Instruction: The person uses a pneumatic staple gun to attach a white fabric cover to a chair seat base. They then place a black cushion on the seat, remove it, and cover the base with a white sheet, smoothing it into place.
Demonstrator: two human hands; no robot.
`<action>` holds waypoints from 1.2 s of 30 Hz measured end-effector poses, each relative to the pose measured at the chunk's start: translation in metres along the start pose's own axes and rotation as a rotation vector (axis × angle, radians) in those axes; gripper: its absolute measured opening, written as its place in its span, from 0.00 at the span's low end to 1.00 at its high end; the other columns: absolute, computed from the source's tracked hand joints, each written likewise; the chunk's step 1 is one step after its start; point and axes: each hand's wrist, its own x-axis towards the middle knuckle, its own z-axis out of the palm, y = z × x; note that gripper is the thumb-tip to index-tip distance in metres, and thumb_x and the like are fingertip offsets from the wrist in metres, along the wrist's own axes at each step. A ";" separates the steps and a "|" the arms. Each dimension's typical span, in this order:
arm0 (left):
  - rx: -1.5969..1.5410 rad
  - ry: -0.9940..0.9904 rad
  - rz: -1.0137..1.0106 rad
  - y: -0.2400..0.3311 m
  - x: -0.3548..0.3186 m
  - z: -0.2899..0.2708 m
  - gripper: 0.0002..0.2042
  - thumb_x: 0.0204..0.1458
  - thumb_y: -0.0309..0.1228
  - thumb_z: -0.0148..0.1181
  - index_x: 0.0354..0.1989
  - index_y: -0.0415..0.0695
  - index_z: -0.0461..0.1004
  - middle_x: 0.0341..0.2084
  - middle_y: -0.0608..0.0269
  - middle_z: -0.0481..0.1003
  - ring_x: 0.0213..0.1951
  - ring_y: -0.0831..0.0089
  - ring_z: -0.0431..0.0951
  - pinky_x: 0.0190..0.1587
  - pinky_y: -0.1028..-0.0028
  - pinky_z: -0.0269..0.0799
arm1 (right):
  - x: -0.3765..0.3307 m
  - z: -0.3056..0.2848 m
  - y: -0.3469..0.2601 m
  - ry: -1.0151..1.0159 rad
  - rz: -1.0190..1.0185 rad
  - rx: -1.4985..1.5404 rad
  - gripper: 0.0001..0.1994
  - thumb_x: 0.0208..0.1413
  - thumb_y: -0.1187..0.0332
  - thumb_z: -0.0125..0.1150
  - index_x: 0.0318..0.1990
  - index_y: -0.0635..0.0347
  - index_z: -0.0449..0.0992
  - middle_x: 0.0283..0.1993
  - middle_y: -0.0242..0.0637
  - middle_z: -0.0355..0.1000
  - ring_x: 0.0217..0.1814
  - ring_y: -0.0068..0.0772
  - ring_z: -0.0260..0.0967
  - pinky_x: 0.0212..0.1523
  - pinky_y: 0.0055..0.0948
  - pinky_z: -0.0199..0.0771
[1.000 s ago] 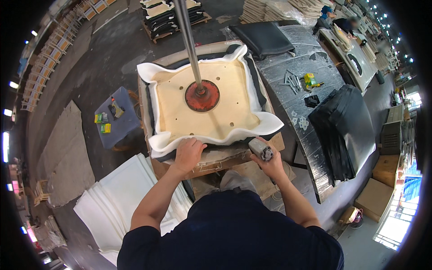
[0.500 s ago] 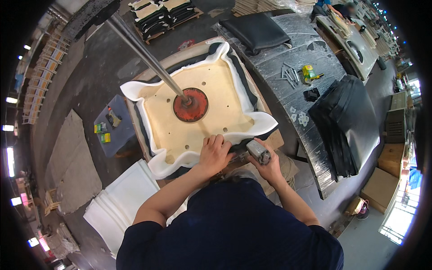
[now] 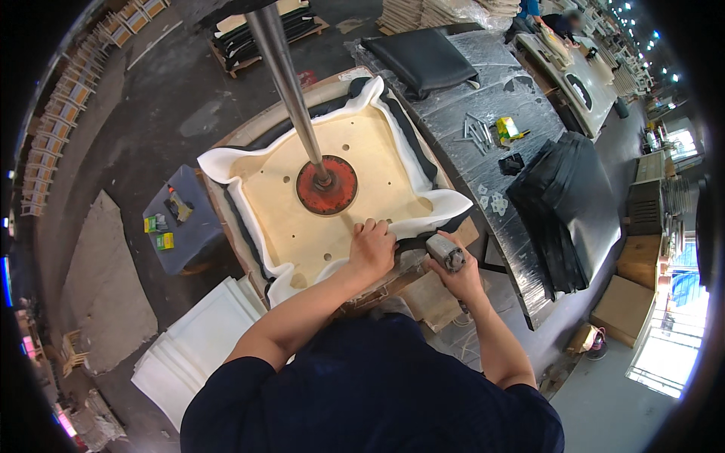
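Observation:
A pale wooden board [image 3: 260, 185] with several holes lies inside white padding [image 3: 442, 204] and a black cover [image 3: 458, 220], whose edges stand up around it. A red round plate [image 3: 341, 175] at the foot of a metal rod [image 3: 285, 83] rests on the board's middle. At the near edge, my left hand [image 3: 371, 251] has its fingers curled over the padding and cover, closed on them. Just to its right, my right hand [image 3: 462, 281] grips a grey metal staple gun [image 3: 445, 252], close to the black cover; its nose is hidden.
Right, a plastic-wrapped table [image 3: 457, 98] bears a black cushion [image 3: 423, 57], loose staple strips [image 3: 477, 132], a yellow-green box [image 3: 507, 130] and black sheets [image 3: 574, 211]. Left are a small grey stand [image 3: 177, 249] with boxes and white sheets [image 3: 192, 336]. People work at the far right.
My left hand has shifted right along the near edge, fingers more tightly curled. The staple gun has moved slightly right. The whole view has turned a little.

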 end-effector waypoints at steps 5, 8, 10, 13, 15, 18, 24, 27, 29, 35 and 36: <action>-0.041 0.039 -0.098 -0.003 0.004 0.000 0.06 0.55 0.35 0.73 0.32 0.47 0.87 0.39 0.60 0.77 0.51 0.55 0.74 0.54 0.52 0.65 | 0.001 -0.004 -0.016 -0.090 0.217 0.115 0.35 0.61 0.67 0.82 0.76 0.55 0.74 0.51 0.39 0.86 0.41 0.26 0.84 0.39 0.31 0.86; -0.062 0.075 -0.160 -0.007 0.002 0.000 0.07 0.54 0.36 0.74 0.31 0.47 0.86 0.38 0.60 0.77 0.51 0.55 0.73 0.54 0.52 0.65 | 0.006 0.000 -0.020 -0.179 0.235 0.200 0.35 0.62 0.68 0.80 0.76 0.57 0.73 0.44 0.35 0.85 0.32 0.20 0.80 0.30 0.27 0.82; -0.084 0.110 -0.190 -0.009 0.003 0.001 0.07 0.54 0.36 0.74 0.31 0.47 0.86 0.39 0.59 0.76 0.51 0.54 0.73 0.54 0.52 0.64 | 0.019 0.004 -0.032 -0.253 0.247 0.233 0.35 0.62 0.68 0.79 0.76 0.58 0.73 0.40 0.34 0.85 0.29 0.18 0.79 0.29 0.26 0.81; -0.121 0.114 -0.223 -0.012 0.003 0.001 0.08 0.55 0.37 0.73 0.31 0.46 0.88 0.39 0.58 0.77 0.51 0.54 0.72 0.55 0.52 0.64 | 0.041 0.008 -0.040 -0.314 0.351 0.159 0.26 0.64 0.63 0.79 0.64 0.66 0.79 0.35 0.33 0.83 0.25 0.21 0.80 0.23 0.26 0.77; -0.152 0.080 -0.257 -0.013 0.004 0.000 0.09 0.54 0.38 0.73 0.31 0.45 0.88 0.40 0.56 0.77 0.52 0.53 0.72 0.56 0.52 0.64 | 0.051 0.016 -0.047 -0.296 0.338 0.212 0.20 0.64 0.60 0.80 0.52 0.68 0.82 0.31 0.33 0.82 0.22 0.24 0.80 0.20 0.26 0.74; -0.193 0.084 -0.275 -0.015 0.003 0.000 0.10 0.54 0.39 0.73 0.32 0.44 0.89 0.41 0.55 0.77 0.53 0.53 0.72 0.57 0.53 0.63 | 0.064 0.015 -0.064 -0.362 0.440 0.044 0.18 0.64 0.59 0.80 0.47 0.68 0.84 0.28 0.33 0.81 0.21 0.24 0.79 0.21 0.27 0.75; -0.145 0.063 -0.261 -0.017 0.001 0.003 0.11 0.55 0.39 0.72 0.32 0.44 0.89 0.43 0.54 0.77 0.56 0.53 0.71 0.60 0.53 0.62 | 0.077 0.031 -0.092 -0.357 0.467 -0.204 0.17 0.62 0.59 0.80 0.42 0.67 0.84 0.24 0.33 0.78 0.19 0.25 0.76 0.20 0.30 0.73; -0.059 0.145 -0.200 -0.018 -0.011 0.002 0.09 0.55 0.38 0.73 0.31 0.45 0.87 0.43 0.56 0.75 0.55 0.53 0.70 0.60 0.52 0.61 | 0.076 0.035 -0.077 -0.336 0.406 -0.147 0.17 0.62 0.59 0.81 0.42 0.66 0.84 0.24 0.33 0.78 0.18 0.25 0.74 0.20 0.31 0.72; -0.101 0.166 -0.217 -0.016 -0.011 0.004 0.09 0.55 0.38 0.73 0.32 0.45 0.87 0.44 0.57 0.75 0.56 0.53 0.70 0.62 0.52 0.60 | 0.075 0.033 -0.072 -0.335 0.420 -0.132 0.17 0.63 0.60 0.80 0.44 0.66 0.84 0.24 0.32 0.78 0.18 0.24 0.73 0.20 0.31 0.72; -0.191 0.224 -0.301 -0.020 -0.009 0.008 0.08 0.55 0.36 0.72 0.31 0.45 0.87 0.44 0.59 0.75 0.57 0.55 0.70 0.63 0.52 0.59 | 0.072 0.034 -0.078 -0.355 0.363 -0.011 0.16 0.64 0.61 0.80 0.46 0.66 0.84 0.26 0.30 0.78 0.18 0.23 0.74 0.19 0.30 0.71; -0.200 0.238 -0.303 -0.019 -0.009 0.008 0.08 0.55 0.36 0.72 0.31 0.45 0.87 0.44 0.59 0.75 0.57 0.56 0.70 0.64 0.52 0.58 | 0.069 0.034 -0.079 -0.341 0.360 0.016 0.16 0.64 0.61 0.80 0.47 0.66 0.84 0.26 0.30 0.78 0.19 0.23 0.74 0.19 0.29 0.71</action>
